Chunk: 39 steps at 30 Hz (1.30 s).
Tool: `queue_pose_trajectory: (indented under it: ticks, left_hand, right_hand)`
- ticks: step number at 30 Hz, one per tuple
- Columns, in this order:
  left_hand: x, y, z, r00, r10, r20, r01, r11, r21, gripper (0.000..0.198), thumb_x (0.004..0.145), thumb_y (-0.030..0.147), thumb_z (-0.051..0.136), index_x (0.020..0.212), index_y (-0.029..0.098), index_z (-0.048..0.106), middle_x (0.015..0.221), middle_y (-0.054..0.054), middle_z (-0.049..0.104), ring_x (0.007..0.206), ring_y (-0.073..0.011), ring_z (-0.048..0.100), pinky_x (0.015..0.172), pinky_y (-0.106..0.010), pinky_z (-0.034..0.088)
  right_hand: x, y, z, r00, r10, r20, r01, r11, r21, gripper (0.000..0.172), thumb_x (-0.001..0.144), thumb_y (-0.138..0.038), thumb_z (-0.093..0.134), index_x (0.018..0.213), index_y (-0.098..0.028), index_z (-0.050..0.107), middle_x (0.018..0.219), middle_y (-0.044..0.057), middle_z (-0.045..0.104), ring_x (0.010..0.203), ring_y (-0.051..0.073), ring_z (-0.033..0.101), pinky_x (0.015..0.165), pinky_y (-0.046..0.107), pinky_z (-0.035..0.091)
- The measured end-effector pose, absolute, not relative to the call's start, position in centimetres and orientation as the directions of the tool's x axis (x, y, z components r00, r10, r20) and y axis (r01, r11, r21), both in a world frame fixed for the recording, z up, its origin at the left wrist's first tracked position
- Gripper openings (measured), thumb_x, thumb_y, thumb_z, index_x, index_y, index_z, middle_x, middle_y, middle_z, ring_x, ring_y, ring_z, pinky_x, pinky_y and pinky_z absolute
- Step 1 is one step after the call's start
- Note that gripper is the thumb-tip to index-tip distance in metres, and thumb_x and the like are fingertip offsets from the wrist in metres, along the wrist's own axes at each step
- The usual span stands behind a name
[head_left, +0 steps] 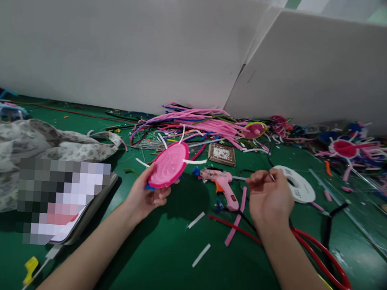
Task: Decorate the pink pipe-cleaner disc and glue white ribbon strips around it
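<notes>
My left hand grips a pink coiled disc by its lower left edge, tilted above the table. Narrow white strips stick out around its rim, and a bit of blue shows beneath it. To the right, my right hand is raised with its fingers curled together; whatever they may pinch is hidden. Between the hands lies a pink glue gun with an orange trigger and a blue-covered nozzle. A pale stick at its rear reaches toward my right fingertips; I cannot tell whether they touch.
Loose white strips lie in front. A bundle of pink stems and a small framed tray sit behind. A white spool and red loop are at right. A phone and floral cloth occupy the left.
</notes>
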<state>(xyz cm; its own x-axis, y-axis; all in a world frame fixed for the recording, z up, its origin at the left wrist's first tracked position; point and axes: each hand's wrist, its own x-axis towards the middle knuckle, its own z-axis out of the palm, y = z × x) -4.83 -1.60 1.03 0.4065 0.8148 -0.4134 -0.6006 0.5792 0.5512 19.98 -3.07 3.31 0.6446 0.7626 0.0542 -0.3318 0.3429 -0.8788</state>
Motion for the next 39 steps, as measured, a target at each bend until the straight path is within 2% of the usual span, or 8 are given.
queue_pose_trajectory:
  ticks: [3,5,8,12,15,18,23,39]
  left_hand:
    - [-4.9,-1.5,1.1,0.427,0.801,-0.42,-0.606,0.598,0.524,0.04,0.087,0.041,0.04,0.083,0.007,0.061,0.066,-0.009,0.061,0.04,-0.0055,0.04,0.029,-0.013,0.023]
    - [-4.7,-1.6,1.0,0.375,0.82,-0.432,-0.586,0.571,0.575,0.039,0.087,0.041,0.04,0.079,0.009,0.061,0.058,-0.006,0.058,0.038,-0.0061,0.039,0.03,-0.014,0.022]
    - [-4.2,-1.8,0.5,0.152,0.906,-0.394,-0.453,0.418,0.787,0.043,0.085,0.049,0.041,0.063,0.015,0.054,0.043,-0.001,0.05,0.035,-0.0091,0.04,0.032,-0.017,0.024]
    - [-3.7,-2.2,-0.2,-0.002,0.975,-0.22,-0.091,0.219,0.972,0.055,0.082,0.064,0.037,0.053,0.019,0.047,0.039,0.001,0.047,0.037,-0.0114,0.041,0.037,-0.022,0.03]
    - [-3.7,-2.6,-0.3,-0.016,0.991,-0.135,0.026,0.135,0.99,0.049,0.082,0.062,0.04,0.057,0.021,0.045,0.043,0.003,0.045,0.042,-0.0125,0.039,0.042,-0.024,0.031]
    - [-3.7,-3.0,-0.1,-0.025,1.0,-0.012,0.074,0.014,0.997,0.039,0.082,0.046,0.053,0.055,0.022,0.039,0.048,0.005,0.04,0.048,-0.0128,0.036,0.05,-0.024,0.032]
    - [-3.6,-3.8,0.1,0.007,0.996,0.088,0.082,-0.088,0.993,0.038,0.08,0.029,0.06,0.051,0.023,0.037,0.05,0.005,0.035,0.054,-0.0149,0.037,0.06,-0.024,0.034]
    - [-3.6,-4.0,0.2,0.044,0.984,0.175,0.176,-0.18,0.968,0.036,0.086,0.031,0.053,0.054,0.023,0.038,0.052,0.004,0.034,0.057,-0.0155,0.043,0.06,-0.023,0.035]
  right_hand:
    - [19.7,-3.3,3.6,0.538,0.84,0.068,-0.321,0.279,-0.905,0.042,0.08,-0.042,0.059,0.053,-0.022,0.033,0.038,-0.008,0.031,0.038,0.007,0.028,0.039,0.021,0.03]
    - [19.0,-3.5,3.3,0.424,0.902,0.075,-0.237,0.191,-0.952,0.044,0.078,-0.044,0.062,0.051,-0.022,0.036,0.037,-0.007,0.032,0.037,0.007,0.027,0.037,0.022,0.028]
    - [18.0,-3.6,2.7,0.26,0.965,0.037,-0.093,0.063,-0.994,0.024,0.066,-0.038,0.075,0.071,-0.021,0.059,0.058,-0.002,0.058,0.049,0.01,0.048,0.044,0.023,0.039]
    - [17.7,-3.7,2.6,0.095,0.993,-0.071,-0.16,-0.055,-0.986,0.039,0.067,-0.034,0.071,0.102,-0.021,0.06,0.095,0.006,0.069,0.085,0.02,0.063,0.068,0.03,0.049]
    - [17.7,-3.8,2.6,0.033,0.988,-0.148,-0.165,-0.141,-0.976,0.035,0.072,-0.036,0.064,0.103,-0.02,0.06,0.097,0.008,0.07,0.093,0.023,0.064,0.078,0.035,0.047]
    - [17.4,-3.9,2.1,0.008,0.984,-0.179,-0.102,-0.177,-0.979,0.039,0.067,-0.031,0.068,0.105,-0.023,0.06,0.095,0.004,0.069,0.096,0.022,0.062,0.085,0.036,0.045]
    - [17.0,-3.7,0.9,-0.039,0.992,-0.119,-0.029,-0.12,-0.992,0.044,0.062,-0.029,0.074,0.102,-0.023,0.058,0.082,0.001,0.067,0.085,0.019,0.062,0.08,0.035,0.046]
    - [17.1,-3.8,0.4,-0.047,0.998,-0.052,0.077,-0.048,-0.996,0.048,0.062,-0.028,0.076,0.104,-0.021,0.054,0.083,0.002,0.067,0.08,0.017,0.063,0.082,0.035,0.046]
